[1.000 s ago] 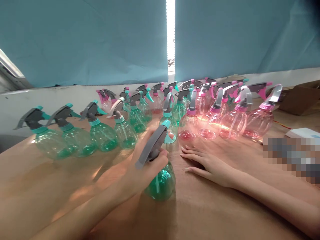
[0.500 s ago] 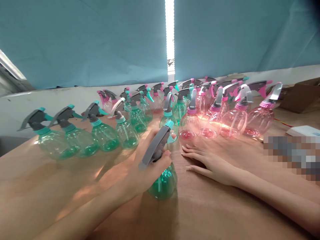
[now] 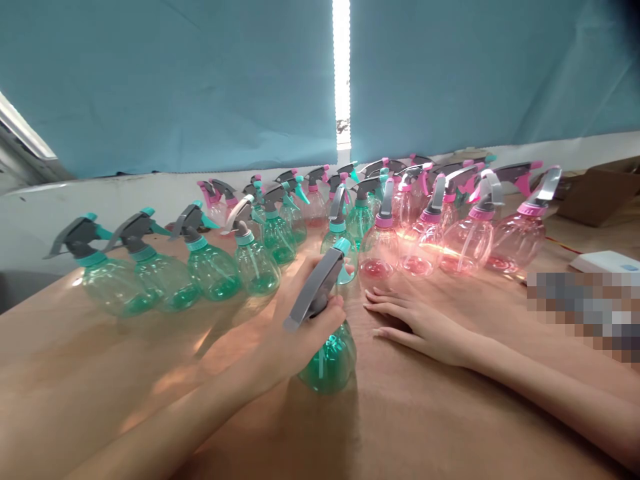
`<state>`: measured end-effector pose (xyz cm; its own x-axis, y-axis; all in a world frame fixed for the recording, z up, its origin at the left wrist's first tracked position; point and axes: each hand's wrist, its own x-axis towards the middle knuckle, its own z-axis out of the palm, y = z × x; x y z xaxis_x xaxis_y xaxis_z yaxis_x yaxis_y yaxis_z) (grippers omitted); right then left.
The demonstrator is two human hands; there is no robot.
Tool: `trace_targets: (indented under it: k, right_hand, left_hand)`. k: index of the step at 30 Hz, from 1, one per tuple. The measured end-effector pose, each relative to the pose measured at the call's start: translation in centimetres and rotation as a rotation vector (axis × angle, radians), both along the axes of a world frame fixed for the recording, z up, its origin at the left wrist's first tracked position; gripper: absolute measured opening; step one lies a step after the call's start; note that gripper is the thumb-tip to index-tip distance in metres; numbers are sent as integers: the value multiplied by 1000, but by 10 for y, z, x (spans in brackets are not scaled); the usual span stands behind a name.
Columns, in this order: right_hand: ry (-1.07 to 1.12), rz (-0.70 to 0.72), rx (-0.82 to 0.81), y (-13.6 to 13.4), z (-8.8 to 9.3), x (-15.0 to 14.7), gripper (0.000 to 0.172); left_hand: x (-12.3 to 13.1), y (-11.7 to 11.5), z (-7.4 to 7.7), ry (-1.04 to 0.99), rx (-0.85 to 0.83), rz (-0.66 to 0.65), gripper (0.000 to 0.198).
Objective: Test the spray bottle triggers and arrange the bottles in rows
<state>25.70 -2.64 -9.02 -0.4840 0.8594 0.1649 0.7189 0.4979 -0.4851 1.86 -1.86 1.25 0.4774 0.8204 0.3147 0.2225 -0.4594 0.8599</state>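
A: Pose of the left hand (image 3: 301,345)?
B: Reaching forward from lower left, closed round the neck of a green spray bottle (image 3: 327,363), thumb on the near side, other fingers mostly hidden behind the grey head. Bottle roughly upright, nozzle facing away, green liquid inside. Cannot tell if its base touches the tabletop (image 3: 425,427).
A: And the right hand (image 3: 427,330)?
B: Palm down on the tabletop, fingers slightly spread, pointing left, just right of that bottle. Forearm comes in from lower right.
A: Counts?
B: One bottle held. Left front row (image 3: 214,270): four, all green, turquoise collars. Right front row (image 3: 379,243): four, all pink, pink collars. One more green bottle (image 3: 333,237) between those rows, directly beyond the held one.
A: Farther back?
B: Mixed pink and green bottles, overlapping; no sure count. One cardboard box (image 3: 595,197), far right.
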Motion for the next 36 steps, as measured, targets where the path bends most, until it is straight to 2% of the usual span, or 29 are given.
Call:
trace_targets:
  k: [12,28,36]
  right_hand:
    - [-1,-8,5,1,-4,2,56]
    - [-49,-1,-5,1,-4,2,57]
    - [-39,-8,-13,0,-2,1,58]
  left_hand:
    - [-2,2,-5,17,43,6,27]
    - [-4,2,-5,27,33,9,21]
    - [-5,1,2,40,11,13,13]
